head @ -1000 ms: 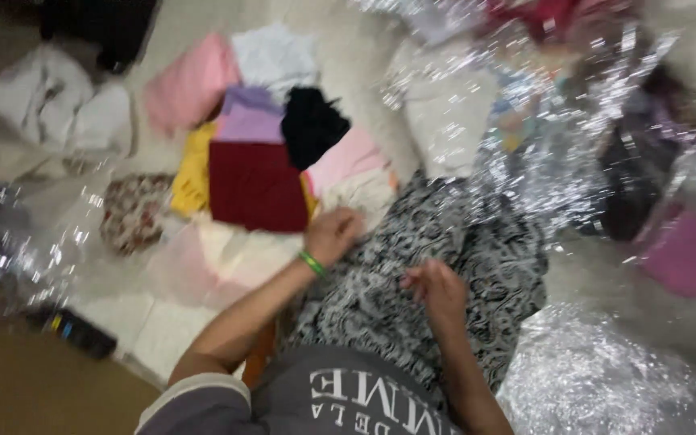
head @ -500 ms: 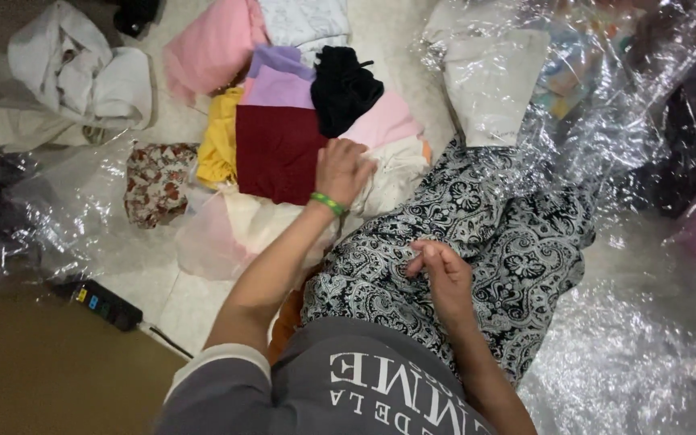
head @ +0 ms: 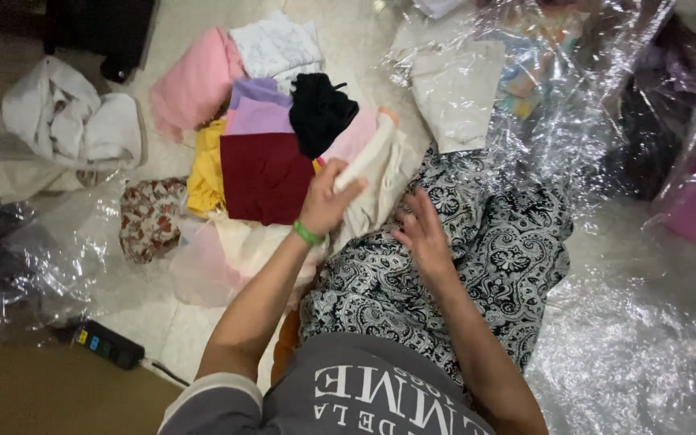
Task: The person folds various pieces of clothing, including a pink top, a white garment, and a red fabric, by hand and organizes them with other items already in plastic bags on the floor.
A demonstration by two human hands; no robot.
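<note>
Blurring right hand fingers mid-motion. Hiding cream cloth lower end under left hand. Veiling packed clothes behind clear plastic sheeting, contents unreadable.

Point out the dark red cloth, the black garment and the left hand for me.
dark red cloth point(head: 263, 177), head view, middle of its flat face
black garment point(head: 320, 113), head view, its centre
left hand point(head: 325, 205), head view, back of the hand

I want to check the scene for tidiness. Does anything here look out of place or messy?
Yes. The clothes lie on the floor in a loose heap, not stacked: a maroon cloth overlaps a yellow one, and a black garment is crumpled on top. The left hand grips a cream cloth. Crinkled clear plastic sheeting lies loose around.
</note>
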